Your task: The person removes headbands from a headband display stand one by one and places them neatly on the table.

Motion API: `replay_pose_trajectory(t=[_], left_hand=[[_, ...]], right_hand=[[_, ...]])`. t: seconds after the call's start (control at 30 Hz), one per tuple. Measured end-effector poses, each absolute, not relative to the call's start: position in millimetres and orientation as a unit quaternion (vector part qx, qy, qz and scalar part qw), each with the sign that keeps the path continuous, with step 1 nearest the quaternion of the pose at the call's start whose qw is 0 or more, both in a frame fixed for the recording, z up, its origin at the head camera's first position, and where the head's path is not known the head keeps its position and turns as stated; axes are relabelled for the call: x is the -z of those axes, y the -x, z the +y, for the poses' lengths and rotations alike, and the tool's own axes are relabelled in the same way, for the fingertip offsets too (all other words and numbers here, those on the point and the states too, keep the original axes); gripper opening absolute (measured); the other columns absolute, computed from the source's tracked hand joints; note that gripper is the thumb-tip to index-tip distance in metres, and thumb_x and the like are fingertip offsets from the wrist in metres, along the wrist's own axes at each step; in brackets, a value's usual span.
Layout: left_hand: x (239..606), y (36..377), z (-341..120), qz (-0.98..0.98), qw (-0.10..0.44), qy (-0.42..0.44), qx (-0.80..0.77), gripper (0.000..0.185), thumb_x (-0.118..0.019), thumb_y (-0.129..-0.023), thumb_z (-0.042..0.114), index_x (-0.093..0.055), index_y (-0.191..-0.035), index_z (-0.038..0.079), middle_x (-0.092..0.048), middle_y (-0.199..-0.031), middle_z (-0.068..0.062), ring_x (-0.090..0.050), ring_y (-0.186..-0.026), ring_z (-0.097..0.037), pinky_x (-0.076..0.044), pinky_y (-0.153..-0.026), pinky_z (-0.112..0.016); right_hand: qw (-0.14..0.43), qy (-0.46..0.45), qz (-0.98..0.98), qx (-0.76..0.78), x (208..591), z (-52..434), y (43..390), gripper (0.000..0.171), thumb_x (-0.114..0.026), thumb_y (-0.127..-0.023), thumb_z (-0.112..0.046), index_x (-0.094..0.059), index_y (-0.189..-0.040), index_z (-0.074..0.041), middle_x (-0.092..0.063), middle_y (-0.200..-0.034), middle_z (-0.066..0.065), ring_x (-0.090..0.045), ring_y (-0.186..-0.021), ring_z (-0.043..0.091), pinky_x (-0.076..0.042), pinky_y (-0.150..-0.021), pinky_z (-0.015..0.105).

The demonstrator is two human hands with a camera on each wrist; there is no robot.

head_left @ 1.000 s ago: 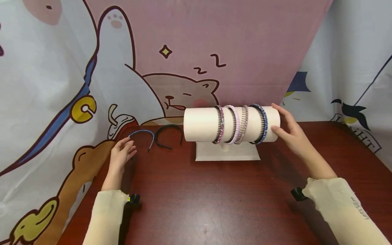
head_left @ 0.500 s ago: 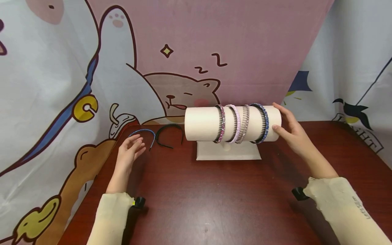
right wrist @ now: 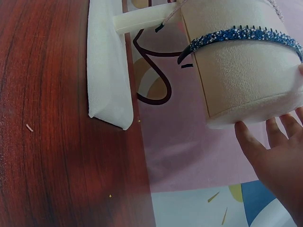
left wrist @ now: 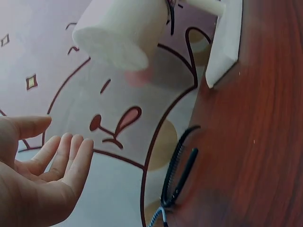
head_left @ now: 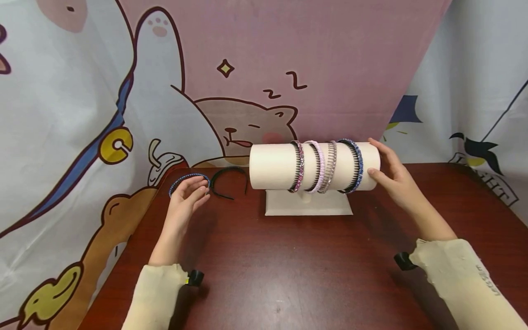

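Observation:
A cream roll-shaped headband display [head_left: 270,166] stands on its flat base [head_left: 307,207]. Around it sit a pink glitter headband [head_left: 299,167], a pale pink one, a silvery one and a blue glitter headband [right wrist: 236,35]. My right hand [head_left: 398,188] touches the roll's right end, thumb at the front and fingers extended over the end. My left hand [head_left: 185,199] hovers over the table at left with loosely bent fingers, holding nothing; the left wrist view shows the palm [left wrist: 52,184]. It partly covers a thin blue headband [head_left: 181,177]. Beside that lies a black headband [head_left: 218,174].
The dark red-brown wooden table [head_left: 264,270] extends toward the front. Behind and left of it hangs a cartoon-printed cloth [head_left: 346,68], close to the table's back edge.
My left hand has moved rightward and slightly up, from the blue headband's left end to in front of its right part. My right hand stays at the roll's end.

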State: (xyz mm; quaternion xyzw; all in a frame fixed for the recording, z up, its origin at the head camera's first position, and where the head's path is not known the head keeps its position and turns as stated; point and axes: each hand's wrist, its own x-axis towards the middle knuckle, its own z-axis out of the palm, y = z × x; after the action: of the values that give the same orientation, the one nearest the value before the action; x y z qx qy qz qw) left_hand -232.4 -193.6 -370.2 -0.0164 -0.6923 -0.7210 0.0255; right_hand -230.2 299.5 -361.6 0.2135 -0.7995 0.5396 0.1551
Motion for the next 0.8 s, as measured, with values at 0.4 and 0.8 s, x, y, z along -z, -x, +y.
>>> replay_pose_trajectory(t=[0.4, 0.8], left_hand=[[357, 218, -169, -0.709, 0.042, 0.062, 0.701, 0.04, -0.058, -0.097, -0.001, -0.048, -0.136, 0.0, -0.065, -0.111, 0.014, -0.064, -0.1, -0.003, -0.057, -0.091, -0.02], [340, 208, -147, -0.735, 0.079, 0.119, 0.663, 0.04, -0.065, -0.093, -0.001, -0.055, -0.131, 0.004, -0.066, -0.111, 0.014, -0.066, -0.103, -0.006, -0.056, -0.09, -0.02]], right_hand=[[0.153, -0.218, -0.797, -0.542, 361, 299, 231, 0.069, -0.051, -0.098, 0.005, -0.024, -0.159, -0.014, -0.031, -0.159, -0.002, -0.038, -0.131, -0.002, -0.042, -0.089, 0.002], [0.159, -0.217, -0.795, -0.544, 363, 300, 231, 0.068, -0.051, -0.098, 0.005, -0.025, -0.158, -0.014, -0.032, -0.159, 0.0, -0.036, -0.133, -0.003, -0.04, -0.091, 0.003]])
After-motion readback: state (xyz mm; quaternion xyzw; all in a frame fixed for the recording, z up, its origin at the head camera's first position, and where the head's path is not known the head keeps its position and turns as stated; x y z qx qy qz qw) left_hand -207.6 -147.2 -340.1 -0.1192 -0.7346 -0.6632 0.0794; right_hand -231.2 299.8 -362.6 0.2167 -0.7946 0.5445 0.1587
